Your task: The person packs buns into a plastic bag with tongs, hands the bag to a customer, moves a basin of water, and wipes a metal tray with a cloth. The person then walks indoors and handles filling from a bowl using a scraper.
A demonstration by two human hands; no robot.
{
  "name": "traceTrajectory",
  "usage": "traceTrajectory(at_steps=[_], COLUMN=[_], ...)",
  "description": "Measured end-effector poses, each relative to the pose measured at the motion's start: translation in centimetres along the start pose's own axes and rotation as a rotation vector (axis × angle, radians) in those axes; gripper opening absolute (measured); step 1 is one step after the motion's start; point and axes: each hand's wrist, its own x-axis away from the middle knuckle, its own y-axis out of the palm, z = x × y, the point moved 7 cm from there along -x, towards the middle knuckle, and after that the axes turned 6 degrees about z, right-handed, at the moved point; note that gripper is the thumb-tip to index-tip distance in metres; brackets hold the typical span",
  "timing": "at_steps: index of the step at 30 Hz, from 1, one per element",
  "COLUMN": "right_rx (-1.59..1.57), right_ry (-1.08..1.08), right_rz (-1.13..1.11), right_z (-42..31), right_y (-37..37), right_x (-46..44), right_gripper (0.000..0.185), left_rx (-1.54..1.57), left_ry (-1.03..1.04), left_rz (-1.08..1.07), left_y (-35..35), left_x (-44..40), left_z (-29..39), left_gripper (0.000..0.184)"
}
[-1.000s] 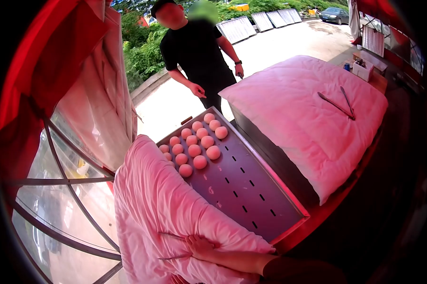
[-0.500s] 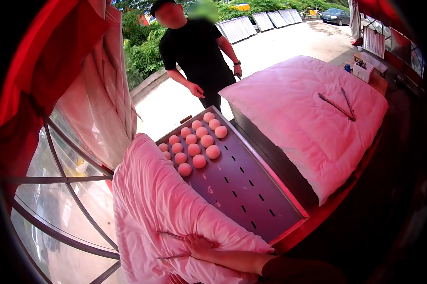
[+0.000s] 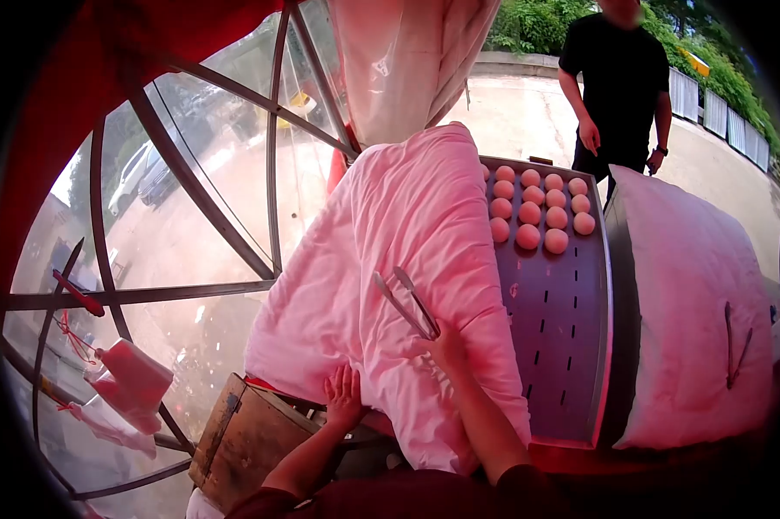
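Observation:
My right hand is closed around a pair of metal tongs, whose arms are spread and point up and to the left over the quilt. Beneath it lies a thick pink-looking quilt, which covers the left part of a shallow metal tray. My left hand lies on the quilt's near left edge, fingers stretched out. At the tray's far end, several round, pale bun-like balls stand in rows. The quilt hides part of the leftmost row.
A second quilt covers a raised block on the right, with dark tongs on it. A person in black stands beyond the tray. Left are a wooden box, hanging plastic bags and a metal frame.
My view has turned left, so the tray and person appear farther right. My left hand, barely visible before, now shows on the quilt's edge. The tongs stay in my right hand.

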Motion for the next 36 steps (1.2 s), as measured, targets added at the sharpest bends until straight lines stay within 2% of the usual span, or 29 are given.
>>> traceTrajectory(at_steps=[2,3,4,6,9,10,11,12,14,16,18,19,20,21,22,23,26,27,29,31,32,34,35,36], right_rx=[-0.543,-0.8,-0.93,-0.932,-0.202,0.003,0.16,0.243,0.506,0.702,0.278,0.061,-0.125,-0.503,-0.949,-1.447,-1.75,-1.478,-0.612,0.014,0.354,0.662,0.699,0.736], right_ry=[0.288,0.485,0.602,0.554,0.066,0.009,-0.129,-0.107,-0.102,-0.145,-0.03,0.022,0.086,0.28,0.379,0.392,0.219,0.177,0.142,-0.132,-0.137,-0.201,-0.212,-0.225], right_rz=[0.135,0.241,0.378,0.252,0.171,0.088,0.092,0.048,-0.176,-0.088,0.017,0.066,0.24,0.31,0.432,0.438,0.732,0.72,0.671,0.464,0.273,-0.022,-0.015,-0.005], right_z=[2.1,2.2,2.7,1.6,-4.3,-8.0,-8.5,-7.6,-2.5,-1.8,-1.9,-2.2,-3.4,-2.9,-3.7,-3.5,-1.6,-4.6,-6.6,-7.4,-8.7,-5.3,-1.5,-1.7], right_y=[-1.7,-3.8,-5.8,-8.3,-9.3,-9.3,-7.8,-5.7,-0.3,0.4,-2.3,-4.0,-7.3,-9.7,-12.6,-14.9,-20.5,-20.6,-18.9,-14.2,-11.5,-5.0,-2.0,-0.9], right_x=[-3.9,-5.4,-7.0,-9.4,-8.0,-4.8,-2.6,0.0,3.7,5.9,3.6,2.7,1.8,0.5,0.1,-0.7,-0.8,1.6,3.7,5.4,6.8,8.6,9.3,9.7], right_gripper=[0.04,0.046,0.046,0.05,0.057,0.063,0.069,0.076,0.084,0.077,0.067,0.063,0.049,0.041,0.033,0.03,0.027,0.025,0.034,0.052,0.071,0.08,0.082,0.086], left_rx=[-0.034,-0.031,-0.031,-0.044,0.021,0.0,-0.022,-0.043,0.038,0.082,0.102,-0.016,0.012,0.044,0.076,0.08,0.121,0.12,0.131,0.114,0.103,0.101,0.123,0.144], left_ry=[0.025,0.022,0.016,0.013,0.0,0.009,0.022,0.041,0.023,0.008,0.006,0.046,0.061,0.068,0.069,0.07,0.062,0.073,0.076,0.087,0.092,0.102,0.103,0.105], left_rz=[0.063,0.043,0.028,0.034,0.06,0.077,0.1,0.124,0.096,0.04,0.062,0.123,0.141,0.162,0.179,0.186,0.168,0.195,0.2,0.226,0.237,0.258,0.258,0.259], left_y=[0.9,1.0,0.9,1.2,1.2,1.4,1.6,1.9,1.1,0.2,0.4,1.5,1.6,1.2,0.8,0.7,0.3,0.2,0.1,0.5,0.8,1.1,0.9,0.6], left_x=[0.0,0.1,-0.1,0.6,0.0,0.1,0.2,0.2,0.1,0.0,0.1,0.2,0.2,0.1,0.3,0.3,0.3,0.2,0.3,0.3,0.3,0.3,0.4,0.4], left_z=[-0.4,-0.4,-0.5,-1.0,-0.9,-0.9,-1.1,-1.2,-1.0,-0.7,-0.8,-1.1,-1.2,-1.0,-0.8,-0.8,-0.9,-0.7,-0.8,-0.9,-1.1,-1.4,-1.3,-1.3], left_gripper=[0.101,0.099,0.098,0.096,0.095,0.096,0.096,0.096,0.099,0.092,0.091,0.089,0.088,0.087,0.086,0.086,0.093,0.094,0.092,0.091,0.09,0.088,0.087,0.087])
